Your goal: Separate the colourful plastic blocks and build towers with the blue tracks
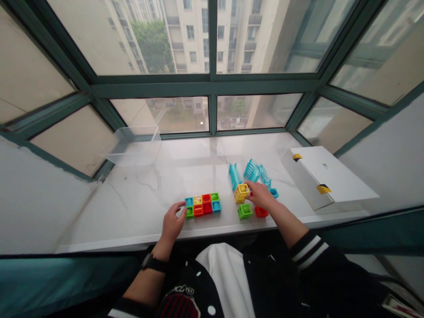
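So the left hand [174, 221] has thumb and fingertips spread a bit, up against the left end of the block grid [206, 207], which is two rows deep with its long axis running left-right. Off its right end, with a gap, is the yellow block [241, 193] (could be two stacked, hard to tell), pinched in the right hand [260, 194] from its right side. Grid's to the left of that grip and a bit closer to the person, left hand's way nearer it. Loose green block [245, 211] sits just on the near side of the yellow, red block [261, 211] right of that, partly under the right forearm

Green-framed windows [212, 84] surround a white marbled sill [185, 172]
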### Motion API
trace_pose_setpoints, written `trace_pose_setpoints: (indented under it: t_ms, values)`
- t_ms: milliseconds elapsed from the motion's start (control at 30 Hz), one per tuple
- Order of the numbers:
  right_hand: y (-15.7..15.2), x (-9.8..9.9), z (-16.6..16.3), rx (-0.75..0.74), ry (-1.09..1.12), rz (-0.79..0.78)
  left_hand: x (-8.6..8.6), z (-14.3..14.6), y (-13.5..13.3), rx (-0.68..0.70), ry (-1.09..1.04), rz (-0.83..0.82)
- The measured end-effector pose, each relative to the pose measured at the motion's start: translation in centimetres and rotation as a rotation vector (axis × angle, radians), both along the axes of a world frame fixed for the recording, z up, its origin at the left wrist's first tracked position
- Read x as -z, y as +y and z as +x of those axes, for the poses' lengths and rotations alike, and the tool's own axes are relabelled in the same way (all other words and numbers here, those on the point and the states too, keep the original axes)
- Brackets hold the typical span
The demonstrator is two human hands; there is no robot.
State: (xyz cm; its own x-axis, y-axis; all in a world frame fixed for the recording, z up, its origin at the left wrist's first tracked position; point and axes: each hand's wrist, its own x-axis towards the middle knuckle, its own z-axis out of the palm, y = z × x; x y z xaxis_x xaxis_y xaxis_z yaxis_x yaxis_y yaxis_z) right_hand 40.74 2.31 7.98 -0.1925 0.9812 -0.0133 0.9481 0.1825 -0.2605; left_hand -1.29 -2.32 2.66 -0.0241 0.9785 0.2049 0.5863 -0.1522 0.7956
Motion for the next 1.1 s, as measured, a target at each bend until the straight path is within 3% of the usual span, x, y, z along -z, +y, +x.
trace_pose_setpoints:
  t_ms: [233,433,567,700,800,900,1100]
  values:
    - [-0.9,-0.3,1.1,0.006,0.131,0.0,0.8,0.5,-0.3,0.057,0.14,0.11]
    - [-3.5,-2.9,2.1,-0.009,0.329,0.271,2.8,1.2,-0.2,0.015,0.165,0.105]
    - [-5.2,-5.5,0.2,0.017,0.458,0.477,3.6,1.4,0.0,-0.07,0.116,0.023]
    - [-6.4,-6.4,-3.4,-0.106,0.55,0.572,3.4,1.3,0.1,-0.118,0.123,-0.098]
    - [-6.8,-5.5,-6.5,-0.26,0.598,0.469,2.7,1.3,0.1,-0.122,0.134,-0.157]
    - [-6.8,-3.5,-9.4,-0.368,0.557,0.227,2.2,1.2,0.2,-0.112,0.153,-0.174]
    - [-6.2,1.5,-12.9,-0.423,0.207,-0.119,2.1,1.3,0.2,-0.094,0.172,-0.16]
